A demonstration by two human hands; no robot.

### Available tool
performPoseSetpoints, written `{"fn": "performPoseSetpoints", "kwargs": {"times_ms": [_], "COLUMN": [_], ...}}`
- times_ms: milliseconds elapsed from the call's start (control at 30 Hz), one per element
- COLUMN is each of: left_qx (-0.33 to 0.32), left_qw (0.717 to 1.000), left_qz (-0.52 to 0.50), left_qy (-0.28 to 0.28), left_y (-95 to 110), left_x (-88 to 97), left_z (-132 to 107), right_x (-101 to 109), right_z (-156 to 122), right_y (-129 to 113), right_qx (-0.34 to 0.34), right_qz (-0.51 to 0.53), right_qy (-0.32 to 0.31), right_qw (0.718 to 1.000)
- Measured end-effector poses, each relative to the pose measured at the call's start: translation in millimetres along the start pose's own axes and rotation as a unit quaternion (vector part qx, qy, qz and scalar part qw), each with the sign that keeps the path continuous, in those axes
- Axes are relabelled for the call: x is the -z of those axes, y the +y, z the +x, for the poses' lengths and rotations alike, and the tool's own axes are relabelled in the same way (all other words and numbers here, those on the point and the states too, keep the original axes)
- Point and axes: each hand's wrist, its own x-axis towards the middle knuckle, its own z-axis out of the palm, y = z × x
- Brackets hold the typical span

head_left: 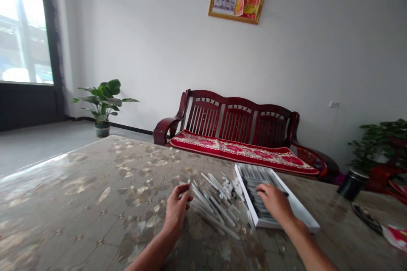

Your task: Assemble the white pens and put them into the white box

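Observation:
My left hand [177, 205] is above the table, its fingers pinched around a slim whitish plastic tube [188, 181] whose tip shows over the fingertips. Just right of it lies a loose pile of translucent white pen barrels [219, 211], with small white and black pen parts [229, 188] behind them. My right hand [274, 200] reaches into a white shallow box [300, 211], fingers curled down onto rows of pens [254, 173]. A dark end pokes out beside that hand; the fingers hide what they grip.
The patterned tabletop [79, 203] stretches to the left. A black cylindrical container [352, 184] stands at the right, near a dark cable [367, 218] and a red and white packet [396, 237]. Behind the table is a wooden bench [238, 120] with a red cover.

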Motion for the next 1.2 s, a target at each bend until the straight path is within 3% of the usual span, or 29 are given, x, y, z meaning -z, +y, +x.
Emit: {"fn": "performPoseSetpoints", "kwargs": {"times_ms": [133, 267, 667, 733, 800, 867, 967, 1033, 1067, 1133, 1200], "left_qx": [0.009, -0.003, -0.053, -0.072, -0.123, -0.195, -0.267, -0.288, -0.294, -0.298, -0.288], "left_qw": [1.000, 0.999, 0.997, 0.995, 0.986, 0.968, 0.936, 0.922, 0.917, 0.917, 0.928], "left_qz": [0.011, 0.031, 0.056, 0.066, 0.103, 0.148, 0.196, 0.220, 0.230, 0.235, 0.213], "left_qy": [-0.003, -0.009, -0.029, -0.036, -0.043, -0.061, -0.116, -0.139, -0.141, -0.127, -0.096], "left_y": [-0.4, -1.0, -5.6, -2.9, 0.4, 3.9, 8.5, 10.8, 11.7, 12.7, 12.2], "left_x": [0.3, 2.8, -1.2, -2.7, -3.5, -3.2, -0.9, 1.2, 2.2, 3.5, 3.4], "left_z": [0.2, 1.6, 4.1, 0.8, -4.5, -10.7, -17.4, -18.3, -17.6, -15.0, -11.7], "right_x": [-23.2, -39.2, -49.0, -45.7, -43.4, -43.0, -44.0, -43.5, -42.7, -40.8, -39.6], "right_z": [-4.3, 3.0, 12.2, 6.9, -2.8, -16.1, -33.5, -36.8, -35.3, -27.5, -17.4], "right_y": [-71.3, -108.7, -114.1, -115.2, -121.7, -132.9, -149.4, -152.1, -149.8, -138.7, -123.0], "right_qx": [0.051, 0.027, -0.033, -0.043, -0.042, -0.042, -0.046, -0.037, -0.033, -0.034, -0.035], "right_qz": [0.030, -0.037, -0.085, -0.060, 0.032, 0.191, 0.402, 0.471, 0.480, 0.435, 0.296], "right_qy": [-0.057, -0.062, -0.090, -0.083, -0.089, -0.135, -0.225, -0.260, -0.264, -0.230, -0.145], "right_qw": [0.997, 0.997, 0.992, 0.994, 0.995, 0.971, 0.886, 0.842, 0.836, 0.870, 0.943]}}
